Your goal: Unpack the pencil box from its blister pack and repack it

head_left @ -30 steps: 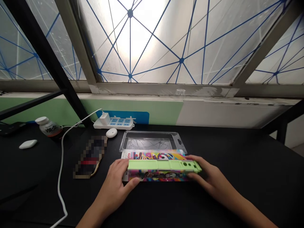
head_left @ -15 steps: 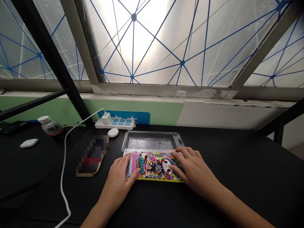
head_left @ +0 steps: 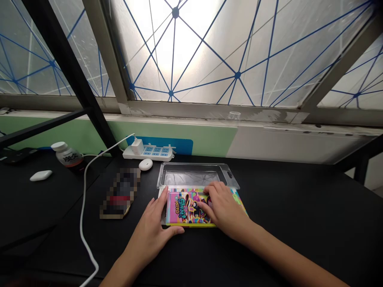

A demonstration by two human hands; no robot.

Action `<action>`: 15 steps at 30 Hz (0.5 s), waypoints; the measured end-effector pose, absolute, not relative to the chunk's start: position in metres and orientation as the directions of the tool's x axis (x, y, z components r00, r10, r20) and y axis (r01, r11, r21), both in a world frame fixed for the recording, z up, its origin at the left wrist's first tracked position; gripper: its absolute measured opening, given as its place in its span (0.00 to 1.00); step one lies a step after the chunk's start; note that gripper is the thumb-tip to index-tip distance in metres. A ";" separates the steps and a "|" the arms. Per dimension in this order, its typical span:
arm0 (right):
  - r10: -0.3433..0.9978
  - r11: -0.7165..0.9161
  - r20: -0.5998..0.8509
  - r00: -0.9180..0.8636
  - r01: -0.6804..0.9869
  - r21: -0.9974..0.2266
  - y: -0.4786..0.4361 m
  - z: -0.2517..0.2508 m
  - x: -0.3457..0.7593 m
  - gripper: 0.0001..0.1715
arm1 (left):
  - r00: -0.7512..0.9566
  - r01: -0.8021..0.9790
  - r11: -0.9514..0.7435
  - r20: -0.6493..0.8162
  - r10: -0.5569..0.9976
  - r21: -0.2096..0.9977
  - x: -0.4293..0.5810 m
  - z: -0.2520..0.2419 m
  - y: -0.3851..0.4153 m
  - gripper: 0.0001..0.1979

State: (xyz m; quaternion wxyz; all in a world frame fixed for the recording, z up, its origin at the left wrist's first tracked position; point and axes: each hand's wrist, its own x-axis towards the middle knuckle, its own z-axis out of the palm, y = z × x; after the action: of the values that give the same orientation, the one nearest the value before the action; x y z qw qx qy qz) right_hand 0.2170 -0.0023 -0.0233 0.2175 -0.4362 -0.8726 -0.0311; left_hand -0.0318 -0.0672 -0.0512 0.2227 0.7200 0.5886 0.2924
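Note:
A flat, colourful printed pack with pink, yellow and cartoon artwork lies on the black table. Around its left end, my left hand rests with thumb and fingers spread wide, the fingers along the left edge and the thumb near the front edge. My right hand lies over the right half of the pack, thumb apart from the fingers, and covers much of the print. Directly behind the pack is a clear plastic tray with a hang hole at its right end.
To the left lie a blurred-out phone-like object, a round white case, a white-capped bottle and another small white item. A power strip sits by the wall. Its white cable runs down the table.
My right hand has slid left from the pack's right end to over its artwork. My left thumb has moved off the print toward the front edge. The view has shifted slightly.

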 end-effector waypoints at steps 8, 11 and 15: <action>0.452 0.811 0.637 -0.625 0.585 -0.001 -0.036 0.002 0.237 0.08 | 0.137 0.668 -0.146 0.073 0.988 0.730 -0.053 -0.059 -0.072 0.30; 0.444 0.864 0.493 -0.748 0.504 -0.013 -0.056 0.005 0.265 0.11 | 0.144 0.652 -0.116 0.028 0.989 0.749 -0.057 -0.058 -0.073 0.31; 0.581 0.803 0.314 -0.750 0.590 -0.077 -0.059 -0.014 0.314 0.31 | 0.148 0.710 -0.060 -0.065 0.987 0.702 -0.052 -0.052 -0.069 0.36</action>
State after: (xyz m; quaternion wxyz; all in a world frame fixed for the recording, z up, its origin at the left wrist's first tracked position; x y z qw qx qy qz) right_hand 0.3143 -0.0592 -0.0138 0.1634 -0.3132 -0.9354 -0.0136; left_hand -0.0515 -0.0694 -0.0520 0.3075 0.6923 0.6126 0.2254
